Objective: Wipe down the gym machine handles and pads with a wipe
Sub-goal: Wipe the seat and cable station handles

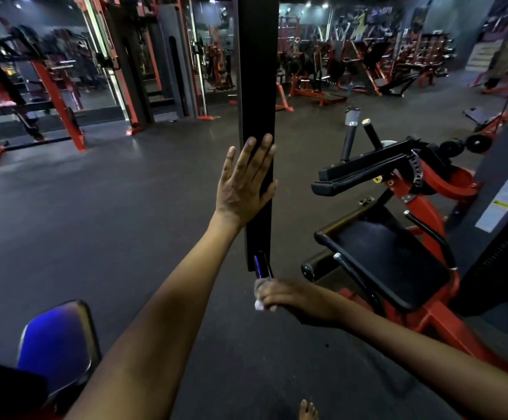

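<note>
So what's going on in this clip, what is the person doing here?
A person is cleaning gym equipment. The left hand presses flat, fingers straight, against a hanging black pad to steady it. The right hand grips a white wipe at the shiny bar below the pad. The red machine's seat stands to the right, untouched.

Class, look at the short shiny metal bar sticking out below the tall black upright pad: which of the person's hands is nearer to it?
Right. The right hand, gripping a white wipe, sits at the shiny metal bar's lower end. The left hand rests flat on the black upright pad, higher up.
</note>
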`<action>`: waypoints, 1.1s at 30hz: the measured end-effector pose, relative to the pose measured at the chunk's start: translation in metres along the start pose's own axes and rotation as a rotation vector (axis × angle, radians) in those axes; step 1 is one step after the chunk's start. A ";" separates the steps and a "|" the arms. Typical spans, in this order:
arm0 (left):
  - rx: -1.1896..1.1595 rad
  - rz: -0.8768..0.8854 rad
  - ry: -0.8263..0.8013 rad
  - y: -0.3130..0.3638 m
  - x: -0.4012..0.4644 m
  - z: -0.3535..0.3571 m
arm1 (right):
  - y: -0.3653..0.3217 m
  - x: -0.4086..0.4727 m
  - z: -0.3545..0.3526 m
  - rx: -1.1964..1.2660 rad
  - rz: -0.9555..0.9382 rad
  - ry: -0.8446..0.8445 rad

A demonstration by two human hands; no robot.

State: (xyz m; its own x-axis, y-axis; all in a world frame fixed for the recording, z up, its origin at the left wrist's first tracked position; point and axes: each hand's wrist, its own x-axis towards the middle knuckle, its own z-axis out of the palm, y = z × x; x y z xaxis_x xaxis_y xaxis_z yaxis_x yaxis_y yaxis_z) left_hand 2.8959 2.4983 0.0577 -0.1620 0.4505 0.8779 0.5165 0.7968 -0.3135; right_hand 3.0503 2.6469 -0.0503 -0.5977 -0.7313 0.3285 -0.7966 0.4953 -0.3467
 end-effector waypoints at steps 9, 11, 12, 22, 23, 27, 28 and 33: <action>-0.048 -0.022 0.012 0.003 0.000 0.001 | 0.031 0.034 0.011 0.002 0.237 0.132; -0.052 -0.014 0.011 0.001 -0.001 0.001 | 0.050 0.035 0.024 -0.026 0.223 0.081; -0.052 -0.012 0.012 0.000 -0.001 0.002 | 0.051 0.032 0.027 0.007 0.277 0.101; -0.074 -0.016 0.024 0.001 -0.002 0.003 | 0.037 0.046 0.032 1.168 1.218 0.571; -0.074 -0.013 0.024 0.001 -0.002 0.003 | 0.035 0.055 0.025 1.356 1.202 0.633; -0.062 -0.007 0.018 -0.003 -0.004 0.003 | 0.009 0.066 0.025 1.552 1.069 0.630; -0.056 -0.006 0.020 -0.004 -0.005 0.003 | 0.007 0.060 0.033 1.585 1.051 0.586; -0.060 -0.010 0.028 -0.005 -0.005 0.002 | 0.020 0.058 0.033 1.495 1.111 0.471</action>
State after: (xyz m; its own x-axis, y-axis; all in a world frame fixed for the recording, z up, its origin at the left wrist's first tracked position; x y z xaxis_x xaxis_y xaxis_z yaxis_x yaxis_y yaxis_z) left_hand 2.8930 2.4925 0.0539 -0.1442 0.4310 0.8908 0.5647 0.7750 -0.2835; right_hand 3.0027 2.5986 -0.0668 -0.8838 -0.1232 -0.4514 0.4642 -0.3521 -0.8127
